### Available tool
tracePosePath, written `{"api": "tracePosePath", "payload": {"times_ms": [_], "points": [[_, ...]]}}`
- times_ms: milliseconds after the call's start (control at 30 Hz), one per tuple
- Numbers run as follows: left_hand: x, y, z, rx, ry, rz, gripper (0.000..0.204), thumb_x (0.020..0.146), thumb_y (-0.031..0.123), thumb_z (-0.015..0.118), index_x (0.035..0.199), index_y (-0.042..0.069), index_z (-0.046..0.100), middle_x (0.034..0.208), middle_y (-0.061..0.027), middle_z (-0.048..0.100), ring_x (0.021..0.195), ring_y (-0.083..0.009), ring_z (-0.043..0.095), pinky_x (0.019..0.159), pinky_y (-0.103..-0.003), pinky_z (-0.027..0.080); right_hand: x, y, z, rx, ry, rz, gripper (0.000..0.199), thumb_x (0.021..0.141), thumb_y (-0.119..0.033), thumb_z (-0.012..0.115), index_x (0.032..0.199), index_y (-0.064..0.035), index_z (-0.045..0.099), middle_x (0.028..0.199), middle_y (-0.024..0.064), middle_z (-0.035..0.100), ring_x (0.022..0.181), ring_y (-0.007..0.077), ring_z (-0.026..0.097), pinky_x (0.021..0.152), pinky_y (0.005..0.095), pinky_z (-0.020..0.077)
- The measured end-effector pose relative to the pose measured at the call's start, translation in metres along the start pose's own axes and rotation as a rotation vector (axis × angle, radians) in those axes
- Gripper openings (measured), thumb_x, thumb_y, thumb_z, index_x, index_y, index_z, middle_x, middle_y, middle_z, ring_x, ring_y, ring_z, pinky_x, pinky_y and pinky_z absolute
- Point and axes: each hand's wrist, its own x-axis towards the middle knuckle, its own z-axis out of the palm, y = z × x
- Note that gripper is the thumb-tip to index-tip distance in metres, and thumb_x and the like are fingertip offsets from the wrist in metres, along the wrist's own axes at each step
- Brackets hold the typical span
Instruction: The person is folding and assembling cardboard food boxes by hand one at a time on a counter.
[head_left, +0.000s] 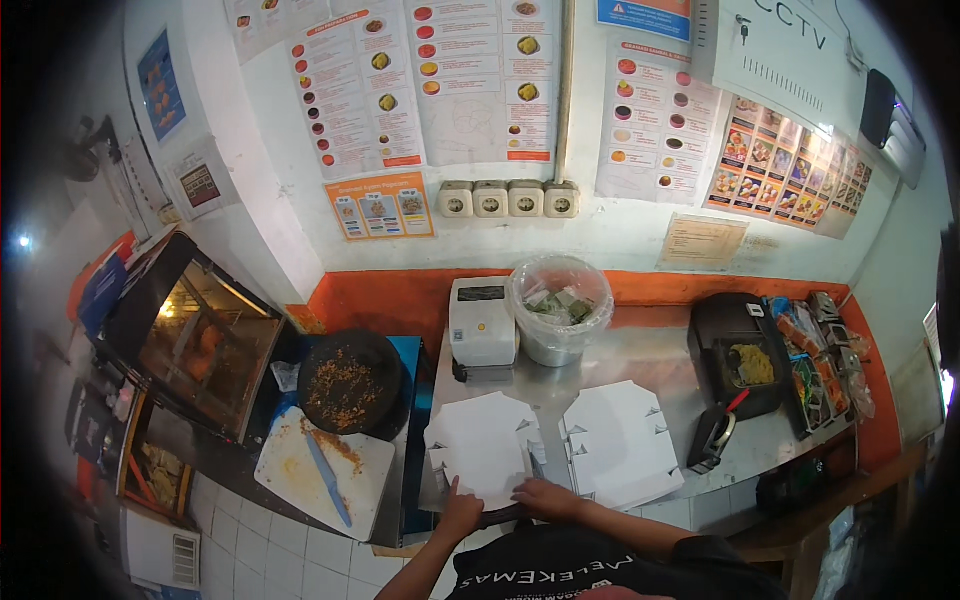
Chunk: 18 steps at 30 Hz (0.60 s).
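Directly before me lies a flat white cardboard box blank point(483, 445) with cut corner tabs, part of what looks like a stack. My left hand point(462, 512) is at its near left corner, index finger stretched along the board and the other fingers curled at the edge. At the near right corner my right hand point(545, 499) grips the edge, its fingertips pointing left over the board. A second stack of white box blanks point(622, 440) lies just to the right, touched by neither hand.
On the steel table point(640, 350) stand a white label printer point(483, 325), a clear tub with green sachets point(560, 312), a black tape dispenser point(713, 435) and a black container point(735, 350). Left are a cutting board with a blue-handled knife point(328, 480), a dark round pan point(350, 382) and a lit glass cabinet point(210, 345).
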Motion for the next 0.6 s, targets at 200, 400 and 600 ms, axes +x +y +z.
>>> {"api": "tracePosePath", "payload": {"times_ms": [200, 400, 600], "points": [[-0.026, 0.007, -0.018, -0.28, 0.156, -0.045, 0.063, 0.074, 0.033, 0.084, 0.13, 0.011, 0.062, 0.121, -0.0113, 0.063, 0.123, -0.0278, 0.057, 0.12, -0.066, 0.017, -0.1, 0.001, -0.077, -0.132, -0.017, 0.375, 0.073, 0.084, -0.043, 0.077, 0.14, -0.0021, 0.053, 0.144, 0.0315, 0.047, 0.136, 0.0479, 0.044, 0.115, 0.0484, 0.0375], [-0.011, 0.009, -0.032, -0.445, 0.337, 0.018, 0.069, 0.077, 0.038, 0.081, 0.137, 0.012, 0.059, 0.134, -0.0124, 0.057, 0.133, -0.0296, 0.05, 0.119, -0.066, 0.019, -0.179, 0.062, -0.057, -0.018, -0.289, 0.443, 0.061, 0.083, -0.04, 0.077, 0.134, -0.0103, 0.062, 0.158, 0.0163, 0.04, 0.14, 0.0378, 0.045, 0.112, 0.0443, 0.0418], [0.003, 0.021, -0.066, -0.461, 0.268, 0.029, 0.064, 0.084, 0.041, 0.076, 0.138, 0.012, 0.058, 0.136, -0.0118, 0.055, 0.135, -0.0288, 0.048, 0.121, -0.063, 0.019, -0.144, 0.046, -0.091, -0.005, -0.4, 0.5, 0.047, 0.083, -0.037, 0.076, 0.121, -0.0093, 0.071, 0.152, 0.0118, 0.05, 0.132, 0.0304, 0.055, 0.106, 0.0415, 0.0475]]}}
